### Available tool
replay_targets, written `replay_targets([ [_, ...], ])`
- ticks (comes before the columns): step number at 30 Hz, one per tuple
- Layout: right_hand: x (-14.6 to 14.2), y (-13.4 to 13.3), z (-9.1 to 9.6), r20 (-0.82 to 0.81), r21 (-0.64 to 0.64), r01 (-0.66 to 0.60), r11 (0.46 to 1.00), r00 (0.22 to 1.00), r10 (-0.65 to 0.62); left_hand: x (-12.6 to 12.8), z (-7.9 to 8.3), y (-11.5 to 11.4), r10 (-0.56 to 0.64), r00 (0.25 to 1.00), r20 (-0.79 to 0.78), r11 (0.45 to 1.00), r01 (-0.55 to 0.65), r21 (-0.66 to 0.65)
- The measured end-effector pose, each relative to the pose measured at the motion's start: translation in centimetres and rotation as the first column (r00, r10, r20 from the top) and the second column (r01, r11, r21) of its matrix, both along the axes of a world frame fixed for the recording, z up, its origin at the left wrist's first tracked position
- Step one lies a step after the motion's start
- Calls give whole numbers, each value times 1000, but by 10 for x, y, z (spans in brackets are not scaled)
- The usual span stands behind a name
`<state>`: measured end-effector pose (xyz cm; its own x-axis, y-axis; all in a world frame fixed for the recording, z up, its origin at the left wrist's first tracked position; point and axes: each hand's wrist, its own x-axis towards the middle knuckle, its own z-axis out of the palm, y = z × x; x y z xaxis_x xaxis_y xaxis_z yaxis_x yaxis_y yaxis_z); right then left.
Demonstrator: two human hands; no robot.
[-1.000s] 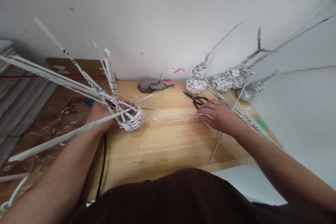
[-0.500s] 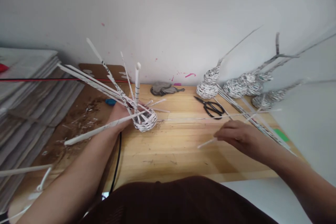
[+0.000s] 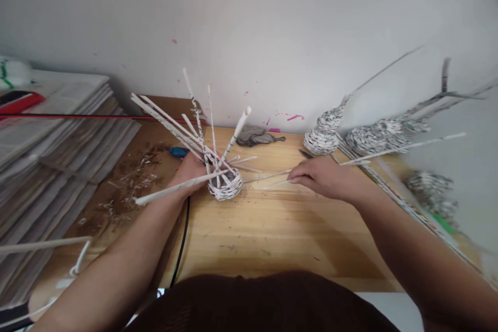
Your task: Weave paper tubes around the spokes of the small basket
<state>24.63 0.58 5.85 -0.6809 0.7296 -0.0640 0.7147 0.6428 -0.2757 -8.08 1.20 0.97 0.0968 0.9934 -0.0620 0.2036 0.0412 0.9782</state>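
A small woven basket (image 3: 225,187) of rolled newspaper stands tilted at the middle left, several long paper tubes (image 3: 168,187) fanning up and out of it. Behind its left side, my left hand (image 3: 195,168) closes on it, fingers mostly hidden by the tubes. A thin paper strand (image 3: 266,176) runs right from the basket to my right hand (image 3: 317,176), whose fingers are pinched. A white paper tube (image 3: 408,146) sticks out past this hand to the right, and a short thin end shows left of the fingertips. Black scissors (image 3: 306,154) are mostly covered by my right hand.
Woven newspaper gourd shapes (image 3: 322,132) stand and lie along the wall at right. More paper tubes (image 3: 408,210) lie near the right edge. A grey crumpled cloth (image 3: 259,136) rests at the back. Stacked newspapers (image 3: 73,166), paper scraps and a black cable (image 3: 181,244) are at left.
My right hand has moved left and slightly up towards the basket, now over the scissors. The view has shifted left; the basket stays in my left hand.
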Motion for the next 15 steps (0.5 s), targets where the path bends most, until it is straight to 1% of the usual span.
replay_targets([
  [2,-2,10,-4,-7,39,28,999,1000,-28,-1,-2,1,-14,1000,22,1000,14,2],
  [5,-7,29,-22,-4,139,85,987,996,-86,-2,-4,1,-10,999,48,1000,10,11],
  [8,-14,38,-41,-20,203,55,978,998,-52,-2,-6,2,30,999,28,1000,-30,8],
  [11,-18,30,-48,-100,319,72,945,994,-42,-2,-8,3,26,1000,-1,1000,-26,9],
  [13,-13,17,-45,-139,348,91,933,989,-44,-3,-9,3,22,999,-23,1000,-22,18],
  [15,2,-1,-37,-159,352,150,924,982,-99,-4,-10,3,58,998,-7,998,-58,7],
])
